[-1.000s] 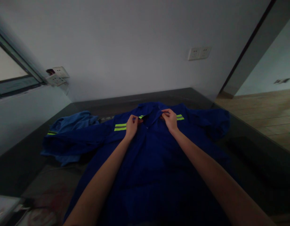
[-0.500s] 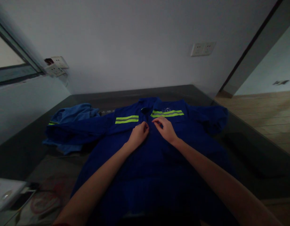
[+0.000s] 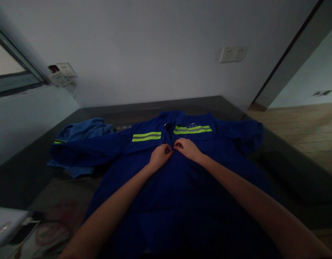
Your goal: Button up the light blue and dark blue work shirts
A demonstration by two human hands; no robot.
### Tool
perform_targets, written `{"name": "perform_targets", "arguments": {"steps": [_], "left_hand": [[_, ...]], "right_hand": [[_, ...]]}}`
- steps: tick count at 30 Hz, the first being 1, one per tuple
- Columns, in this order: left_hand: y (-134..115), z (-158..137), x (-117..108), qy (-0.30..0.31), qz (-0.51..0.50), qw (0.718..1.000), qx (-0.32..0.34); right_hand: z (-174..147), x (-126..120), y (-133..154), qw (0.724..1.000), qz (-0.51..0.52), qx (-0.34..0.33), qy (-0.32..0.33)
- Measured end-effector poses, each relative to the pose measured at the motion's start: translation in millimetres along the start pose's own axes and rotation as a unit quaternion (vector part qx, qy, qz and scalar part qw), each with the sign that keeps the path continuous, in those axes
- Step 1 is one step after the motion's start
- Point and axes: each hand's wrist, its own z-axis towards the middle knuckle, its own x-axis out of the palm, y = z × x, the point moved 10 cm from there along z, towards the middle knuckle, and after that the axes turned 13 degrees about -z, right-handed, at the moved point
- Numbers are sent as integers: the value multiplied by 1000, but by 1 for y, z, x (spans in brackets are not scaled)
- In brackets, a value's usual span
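Observation:
A dark blue work jacket [image 3: 182,183] with yellow-green reflective strips lies spread out on a dark table, collar toward the wall. At the middle of its front, just below the strips, my left hand [image 3: 161,154] pinches the front edge of the cloth. Close beside it on the right, my right hand [image 3: 188,148] has thumb and fingertips pressed together on the same front opening. The fingertips of both hands nearly meet. Any button or zip between them is too dark to make out.
A lighter blue crumpled garment [image 3: 82,129] lies at the left, partly under the jacket's sleeve. A white device [image 3: 8,223] with cables sits at the lower left. On the right is a dark flat object [image 3: 292,176]. Behind the table [image 3: 206,102] stands a wall with sockets [image 3: 234,54].
Both hands have come closer together and slightly nearer to me along the jacket's front. My right hand's fingers have closed onto the cloth.

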Motion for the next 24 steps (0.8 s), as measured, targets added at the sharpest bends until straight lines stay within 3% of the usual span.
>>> {"name": "perform_targets", "arguments": {"steps": [8,15,24], "left_hand": [[9,5,2,13,-142,990,14],[8,10,2,55,-315,948,-3],[8,8,7,63,-322,945,-2]], "right_hand": [[3,9,1,997,54,-46,12],[5,0,7,980,189,-62,24],[-1,-2,9,966,243,-83,27]]}}
